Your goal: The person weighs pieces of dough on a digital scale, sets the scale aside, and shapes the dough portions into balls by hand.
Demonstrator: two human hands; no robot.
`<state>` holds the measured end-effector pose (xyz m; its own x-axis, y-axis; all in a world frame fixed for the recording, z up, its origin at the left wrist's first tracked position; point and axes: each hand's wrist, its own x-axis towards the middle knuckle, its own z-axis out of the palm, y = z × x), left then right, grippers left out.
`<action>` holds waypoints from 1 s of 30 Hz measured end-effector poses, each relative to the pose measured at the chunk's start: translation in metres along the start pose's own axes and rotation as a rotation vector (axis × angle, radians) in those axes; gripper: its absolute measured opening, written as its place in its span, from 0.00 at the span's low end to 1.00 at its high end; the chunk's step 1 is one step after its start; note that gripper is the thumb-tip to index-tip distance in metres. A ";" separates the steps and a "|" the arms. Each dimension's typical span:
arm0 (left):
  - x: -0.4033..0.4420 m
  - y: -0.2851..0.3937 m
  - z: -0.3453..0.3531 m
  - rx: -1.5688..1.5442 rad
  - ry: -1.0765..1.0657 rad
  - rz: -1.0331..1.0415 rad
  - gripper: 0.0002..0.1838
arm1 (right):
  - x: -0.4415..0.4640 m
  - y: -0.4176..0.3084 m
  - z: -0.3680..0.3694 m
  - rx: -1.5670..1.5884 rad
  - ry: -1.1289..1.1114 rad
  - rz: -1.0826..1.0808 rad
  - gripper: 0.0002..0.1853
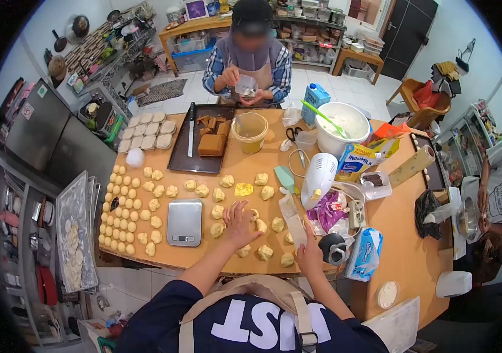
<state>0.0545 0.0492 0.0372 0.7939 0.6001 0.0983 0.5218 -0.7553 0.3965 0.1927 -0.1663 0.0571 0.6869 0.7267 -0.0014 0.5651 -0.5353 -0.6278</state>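
Observation:
My left hand [240, 225] is over the middle of the wooden table [333, 287], fingers spread, among rough yellow dough lumps [227, 181]. One dough lump [261, 225] lies by its thumb side. My right hand [310, 253] is closed on the lower end of a pale, translucent flat piece [293, 220], whose exact kind I cannot make out. To the left of my left hand sits a silver kitchen scale [184, 220] with nothing on its plate. Farther left, smooth round dough balls [124, 213] stand in rows. A flattened yellow patch [243, 189] lies beyond my left hand.
Across the table a person [251, 65] holds a clear tub. A dark tray [177, 154] carries a knife and brown cake; a yellow-rimmed bucket [250, 132] stands beside it. At right are a white hand mixer [320, 179], white bowl [343, 126] and tissue pack [364, 254].

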 end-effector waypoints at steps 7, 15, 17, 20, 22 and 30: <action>-0.022 -0.090 -0.026 -0.029 0.385 -0.243 0.36 | 0.010 -0.011 0.004 -0.174 0.007 -0.116 0.33; -0.111 -0.195 -0.068 0.047 0.574 -0.581 0.33 | 0.066 -0.030 0.033 -0.288 -0.039 -0.214 0.35; -0.121 -0.196 -0.081 0.065 0.533 -0.664 0.32 | 0.083 -0.018 0.045 -0.374 -0.068 -0.214 0.36; -0.136 -0.204 -0.089 0.091 0.522 -0.629 0.33 | 0.090 -0.018 0.046 -0.422 -0.070 -0.233 0.37; -0.145 -0.214 -0.090 0.088 0.529 -0.584 0.32 | 0.093 -0.016 0.050 -0.570 -0.102 -0.220 0.38; -0.150 -0.242 -0.093 0.000 0.403 -0.612 0.29 | 0.105 -0.020 0.050 -0.667 -0.039 -0.151 0.38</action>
<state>-0.2201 0.1661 0.0119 0.1840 0.9649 0.1872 0.8352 -0.2539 0.4878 0.2305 -0.0579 0.0305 0.5690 0.8222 0.0128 0.8223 -0.5690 -0.0099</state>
